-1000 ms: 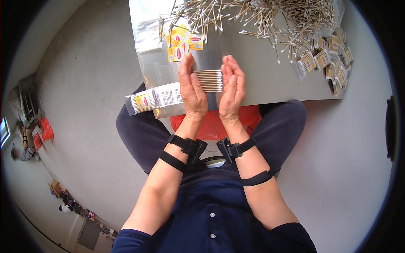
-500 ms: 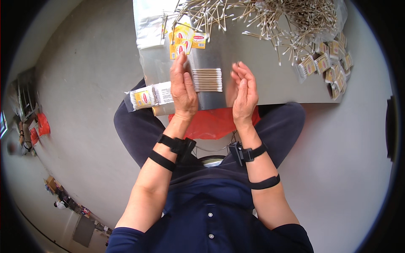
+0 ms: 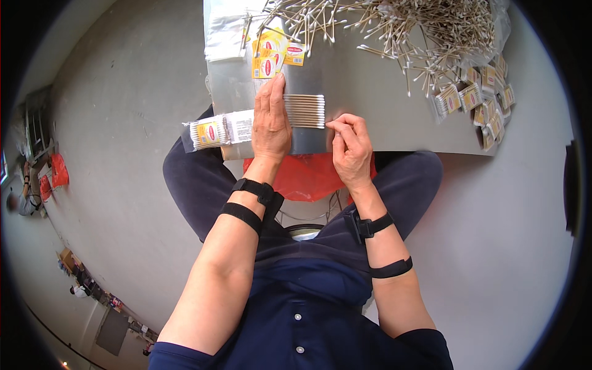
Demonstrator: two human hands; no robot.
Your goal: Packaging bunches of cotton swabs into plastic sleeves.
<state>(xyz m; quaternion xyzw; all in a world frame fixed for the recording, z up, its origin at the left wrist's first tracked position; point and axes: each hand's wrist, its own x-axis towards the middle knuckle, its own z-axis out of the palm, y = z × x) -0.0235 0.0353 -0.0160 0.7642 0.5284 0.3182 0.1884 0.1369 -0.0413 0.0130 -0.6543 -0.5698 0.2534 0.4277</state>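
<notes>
A neat row of cotton swabs (image 3: 306, 111) lies flat on the grey table (image 3: 370, 117). My left hand (image 3: 271, 120) lies palm down against the row's left ends, fingers together and stretched out. My right hand (image 3: 350, 145) sits at the row's lower right corner, its fingertips touching the swab ends. Neither hand lifts anything.
A big loose heap of cotton swabs (image 3: 394, 31) covers the table's far side. Small filled packets (image 3: 478, 98) pile up at the right edge. Yellow paper labels (image 3: 271, 52) and a clear plastic sheet (image 3: 225, 31) lie far left. One wrapped swab pack (image 3: 216, 131) overhangs the left edge. A red bag (image 3: 305, 176) lies on my lap.
Both hands stood upright squeezing the swab row from either side. They spread apart, then came down: the left lies flat at the left ends, the right moved to the lower right corner.
</notes>
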